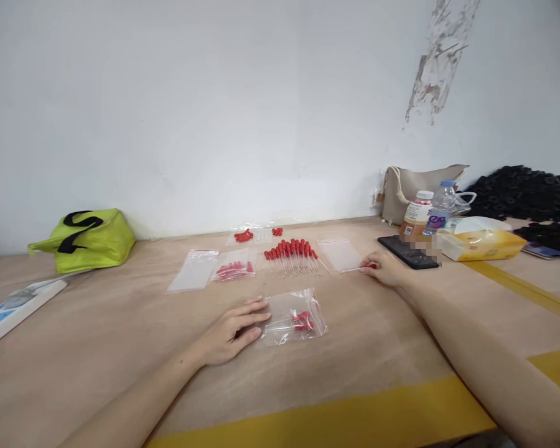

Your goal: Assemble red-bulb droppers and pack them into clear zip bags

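My left hand (237, 331) lies on the table with fingers stretched out, its fingertips at the left edge of a clear zip bag (280, 336). Inside that bag are a few red-ended pieces (302, 320). Further right, my right hand (386, 269) is closed around a small red-handled piece (371, 266), mostly hidden by the fingers, beside a flat white packet (340, 255). Between and beyond the hands, several red-handled pieces with thin pale shafts (292, 250) lie fanned out in a row.
Behind the left hand lie another white packet (193, 271), a bag of red pieces (234, 269) and loose red pieces (243, 236). A lime bag (93, 239) stands left. At right are a black phone (404, 250), bottles (416, 214), a tissue pack (488, 245) and a black heap (527, 193).
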Motion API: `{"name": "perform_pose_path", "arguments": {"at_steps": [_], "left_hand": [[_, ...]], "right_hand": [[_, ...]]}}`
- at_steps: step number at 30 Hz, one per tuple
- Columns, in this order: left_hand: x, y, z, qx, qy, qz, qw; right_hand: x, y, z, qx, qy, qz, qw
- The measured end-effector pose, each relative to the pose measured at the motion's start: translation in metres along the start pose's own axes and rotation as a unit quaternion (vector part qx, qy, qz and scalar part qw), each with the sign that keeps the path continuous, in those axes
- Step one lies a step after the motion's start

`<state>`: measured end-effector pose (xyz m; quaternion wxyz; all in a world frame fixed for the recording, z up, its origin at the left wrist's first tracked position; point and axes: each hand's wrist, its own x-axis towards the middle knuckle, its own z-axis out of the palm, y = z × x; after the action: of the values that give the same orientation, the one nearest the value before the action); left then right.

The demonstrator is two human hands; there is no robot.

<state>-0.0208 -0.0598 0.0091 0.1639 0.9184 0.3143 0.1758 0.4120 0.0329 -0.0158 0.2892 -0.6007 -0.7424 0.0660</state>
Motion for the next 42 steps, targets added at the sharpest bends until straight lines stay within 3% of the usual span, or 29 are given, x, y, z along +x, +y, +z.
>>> {"name": "perform_pose_path", "arguments": {"at_steps": [3,9,16,24,28,34,39,42], "left_hand": [[0.000,0.001,0.000,0.012,0.006,0.003,1.000],[-0.001,-0.001,0.001,0.015,0.001,-0.007,1.000],[-0.001,-0.002,0.001,0.015,-0.004,-0.015,1.000],[0.001,0.002,0.000,0.031,-0.001,-0.015,0.999],[0.001,0.003,-0.001,0.033,0.002,-0.010,0.999],[0.001,0.002,0.000,0.033,0.008,-0.011,0.999],[0.002,0.001,0.000,0.036,0.009,-0.015,0.999],[0.003,0.002,-0.001,0.035,0.001,-0.013,0.999]], "right_hand": [[-0.002,-0.006,-0.011,0.002,0.010,-0.019,1.000],[-0.017,-0.044,-0.039,0.159,-0.097,-0.013,0.982],[-0.026,-0.093,-0.013,0.116,-0.135,-0.152,0.972],[-0.033,-0.128,0.016,0.120,-0.151,-0.194,0.962],[-0.042,-0.141,0.033,0.190,-0.157,-0.168,0.954],[-0.048,-0.145,0.050,0.321,-0.207,-0.089,0.920],[-0.046,-0.150,0.065,0.358,-0.136,-0.009,0.924],[-0.049,-0.152,0.066,0.364,-0.154,-0.004,0.919]]}}
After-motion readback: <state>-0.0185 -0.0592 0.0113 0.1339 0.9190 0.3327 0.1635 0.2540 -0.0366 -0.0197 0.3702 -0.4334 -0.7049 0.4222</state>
